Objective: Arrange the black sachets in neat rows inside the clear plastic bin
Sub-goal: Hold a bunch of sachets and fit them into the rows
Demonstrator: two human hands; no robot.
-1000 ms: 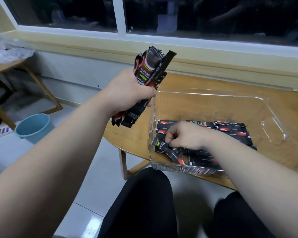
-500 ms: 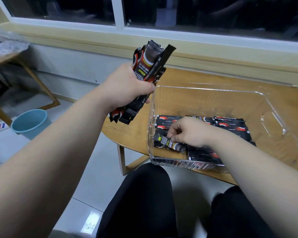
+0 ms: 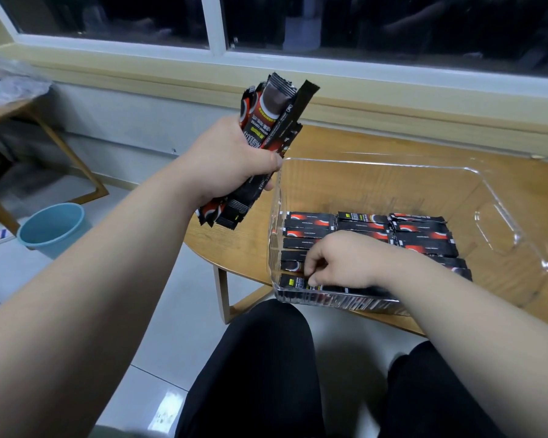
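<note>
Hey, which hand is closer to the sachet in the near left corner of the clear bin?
Right. The right hand is inside the clear bin, fingertips pinching that sachet. The left hand is outside the bin, raised up and left of it, holding a bundle of sachets.

Sachets (image 3: 421, 239) lie in rows inside the bin (image 3: 516, 238) on the table (image 3: 393, 142); a bucket (image 3: 54, 230) stands well left of it.

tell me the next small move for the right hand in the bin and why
Probably let go and reach for the bundle. The right hand pinches the near sachet, which already lies flat along the near wall of the clear bin, parallel to the rows behind it, and the left hand grips many more beside it.
</note>
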